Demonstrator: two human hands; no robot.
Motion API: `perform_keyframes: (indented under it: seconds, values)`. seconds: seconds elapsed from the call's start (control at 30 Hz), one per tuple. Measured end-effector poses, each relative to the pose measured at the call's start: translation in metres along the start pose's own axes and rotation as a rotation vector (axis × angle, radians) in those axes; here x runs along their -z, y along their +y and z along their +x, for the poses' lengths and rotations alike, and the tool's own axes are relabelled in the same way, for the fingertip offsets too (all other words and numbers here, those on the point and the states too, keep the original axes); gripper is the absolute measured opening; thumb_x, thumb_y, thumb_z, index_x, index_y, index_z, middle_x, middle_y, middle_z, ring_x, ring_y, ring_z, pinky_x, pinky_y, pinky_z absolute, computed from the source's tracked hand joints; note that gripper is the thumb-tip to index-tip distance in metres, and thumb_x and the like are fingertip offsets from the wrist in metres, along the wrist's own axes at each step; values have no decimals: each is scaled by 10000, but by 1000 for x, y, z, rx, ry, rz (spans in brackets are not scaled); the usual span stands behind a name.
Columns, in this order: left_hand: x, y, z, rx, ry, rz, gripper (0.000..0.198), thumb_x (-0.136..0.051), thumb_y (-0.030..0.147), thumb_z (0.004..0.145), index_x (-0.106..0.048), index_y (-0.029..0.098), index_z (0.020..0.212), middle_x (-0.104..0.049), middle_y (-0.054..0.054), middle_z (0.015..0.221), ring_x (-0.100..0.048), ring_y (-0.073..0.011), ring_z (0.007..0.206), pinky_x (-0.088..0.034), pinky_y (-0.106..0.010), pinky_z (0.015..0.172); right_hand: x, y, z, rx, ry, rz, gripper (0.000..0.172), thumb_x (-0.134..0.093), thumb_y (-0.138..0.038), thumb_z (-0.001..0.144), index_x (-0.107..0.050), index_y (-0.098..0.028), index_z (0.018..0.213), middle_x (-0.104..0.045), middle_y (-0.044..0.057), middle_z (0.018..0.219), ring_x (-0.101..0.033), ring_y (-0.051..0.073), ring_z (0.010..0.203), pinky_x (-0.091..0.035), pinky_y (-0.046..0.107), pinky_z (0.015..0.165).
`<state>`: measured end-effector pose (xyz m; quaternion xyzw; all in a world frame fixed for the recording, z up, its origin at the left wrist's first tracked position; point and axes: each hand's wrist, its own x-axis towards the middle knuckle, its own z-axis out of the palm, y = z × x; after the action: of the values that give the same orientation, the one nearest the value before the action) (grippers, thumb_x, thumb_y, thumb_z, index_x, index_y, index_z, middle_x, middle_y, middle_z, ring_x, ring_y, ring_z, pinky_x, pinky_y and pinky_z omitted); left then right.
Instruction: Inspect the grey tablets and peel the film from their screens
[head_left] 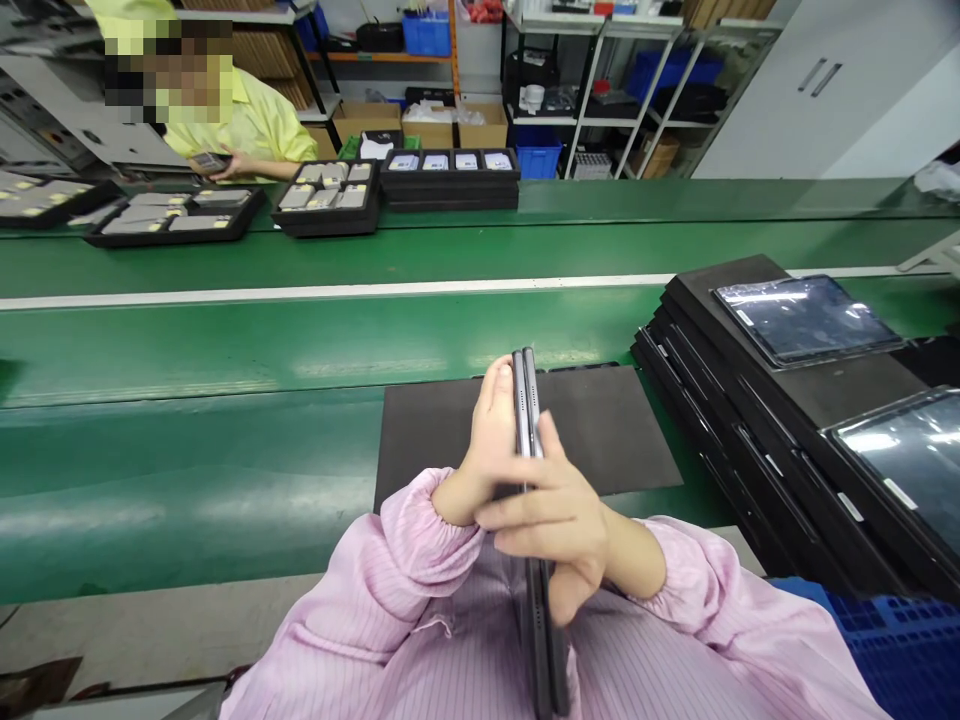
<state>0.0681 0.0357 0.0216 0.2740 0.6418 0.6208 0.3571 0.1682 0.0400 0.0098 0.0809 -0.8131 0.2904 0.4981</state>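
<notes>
Two thin dark tablets stand on edge, face to face, upright in front of my body. My left hand grips them from the left, its thumb along the side near the top corner. Across their near edges lies my right hand, slightly blurred, with its fingers stretched out and spread and its thumb pointing down on the right. Whether the right hand bears any of their weight I cannot tell. Behind both hands a dark grey mat lies on the green bench.
At right, a tall stack of black trays carries a film-covered tablet on top. A blue crate sits below it. Beyond the white line are black trays of parts and a co-worker in yellow.
</notes>
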Motion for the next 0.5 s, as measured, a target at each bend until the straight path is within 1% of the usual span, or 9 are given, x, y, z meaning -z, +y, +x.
perform_keyframes:
  seconds: [0.07,0.13,0.17,0.23,0.3,0.37,0.4,0.43,0.5]
  values:
    - [-2,-3,3,25,-45,11,356,-316,316,952,-560,161,1162,-594,-70,1255,-527,-178,1182,-346,-302,1068,2,1,6,121,-96,21,556,-239,-482,974,-627,-228,669,-597,-19,562,-607,167,620,-352,433,1023]
    - [-1,-14,4,15,-89,11,399,-343,343,942,-509,149,1249,-489,-77,1386,-433,-180,1285,-273,-299,1115,8,5,15,87,-109,18,553,-244,-433,980,-608,-225,620,-555,-23,515,-530,150,505,-427,413,891]
    - [1,-22,4,-7,-105,0,453,-358,393,933,-463,153,1302,-418,-79,1443,-372,-188,1330,-242,-313,1131,13,10,20,30,-67,10,528,-274,-408,979,-610,-227,614,-555,-19,524,-523,151,512,-434,406,844]
    - [11,-39,3,-95,-187,-24,591,-330,531,910,-389,163,1368,-342,-95,1487,-303,-215,1370,-224,-366,1140,30,22,27,-143,129,52,483,-346,-395,969,-610,-228,601,-560,-7,548,-533,160,566,-435,382,768]
    - [25,-51,0,-271,-428,41,729,-277,664,858,-412,157,1363,-384,-137,1457,-328,-260,1356,-248,-422,1128,49,40,28,-352,400,224,507,-354,-459,962,-599,-226,584,-545,2,559,-525,163,594,-442,348,700]
    - [37,-53,-6,-512,-674,236,852,-418,736,755,-427,134,1358,-377,-189,1447,-328,-323,1348,-243,-482,1121,65,61,25,-471,601,469,537,-343,-547,938,-587,-231,579,-506,-8,542,-499,149,563,-456,308,635]
    - [41,-51,-10,-629,-715,350,880,-530,701,714,-418,118,1363,-353,-211,1453,-308,-346,1353,-237,-504,1118,70,71,22,-497,671,562,531,-358,-579,919,-580,-235,580,-485,-19,530,-487,139,540,-460,286,606]
    - [42,-48,-14,-724,-693,447,863,-619,613,703,-409,105,1368,-340,-223,1454,-298,-354,1355,-244,-515,1113,72,80,20,-525,720,623,515,-388,-599,896,-568,-238,575,-470,-29,521,-479,131,521,-463,268,584]
    - [41,-40,-23,-811,-568,515,693,-643,385,746,-445,95,1343,-414,-222,1409,-373,-335,1319,-311,-499,1089,72,91,18,-590,777,668,486,-443,-611,856,-533,-240,555,-453,-42,504,-467,119,487,-460,242,543]
